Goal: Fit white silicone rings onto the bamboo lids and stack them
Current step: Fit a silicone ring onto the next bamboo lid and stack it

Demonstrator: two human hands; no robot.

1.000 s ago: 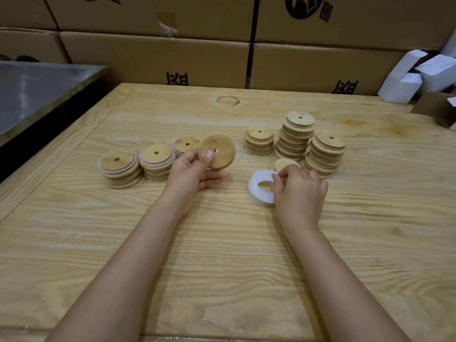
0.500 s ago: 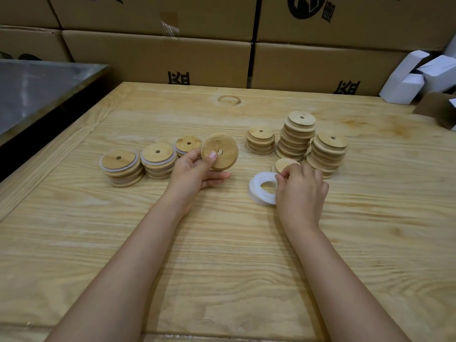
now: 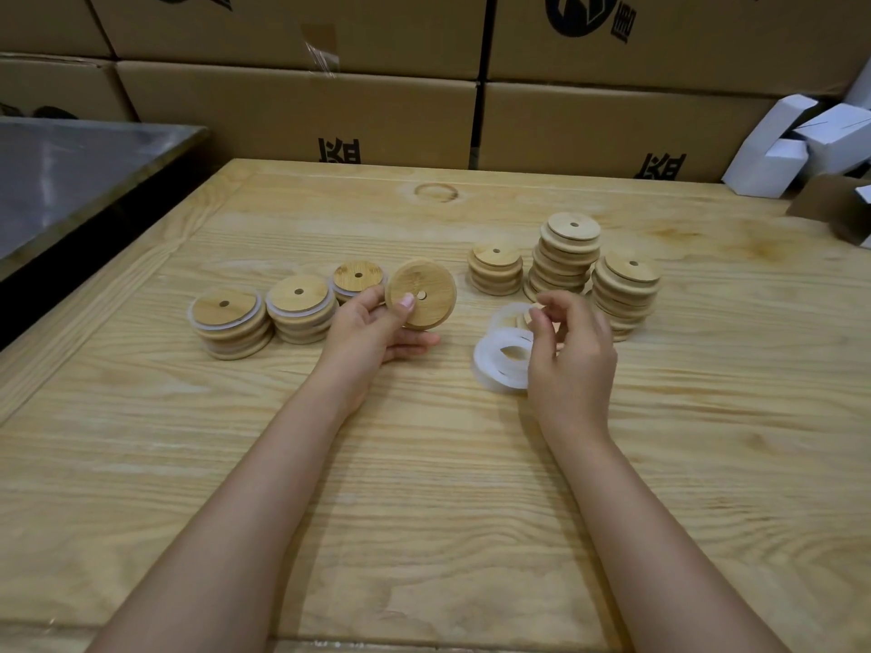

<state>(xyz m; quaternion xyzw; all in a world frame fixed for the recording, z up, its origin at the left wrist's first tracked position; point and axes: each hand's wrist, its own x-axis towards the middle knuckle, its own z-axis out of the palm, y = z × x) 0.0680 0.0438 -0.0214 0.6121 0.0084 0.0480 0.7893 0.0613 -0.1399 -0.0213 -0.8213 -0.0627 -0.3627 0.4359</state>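
My left hand (image 3: 372, 329) grips 1 lid (image 3: 421, 294) by its edge, tilted up, at the centre of the frame. My right hand (image 3: 575, 355) pinches a ring (image 3: 500, 318) just above the ring pile (image 3: 499, 369), right of centre; blur hides how firm that pinch is. The rings look clingy, so 2 could lift together, or the ring could slip from my fingers (image 3: 546, 306) and drop onto the worktop (image 3: 424, 464). Stretched unevenly, it could seat twisted on the lid. My right knuckles sit near the 3 bare stacks (image 3: 565, 256); a careless swing could topple the tall one. The 3 ringed stacks (image 3: 301, 308) stand left of centre, just beside my left hand.
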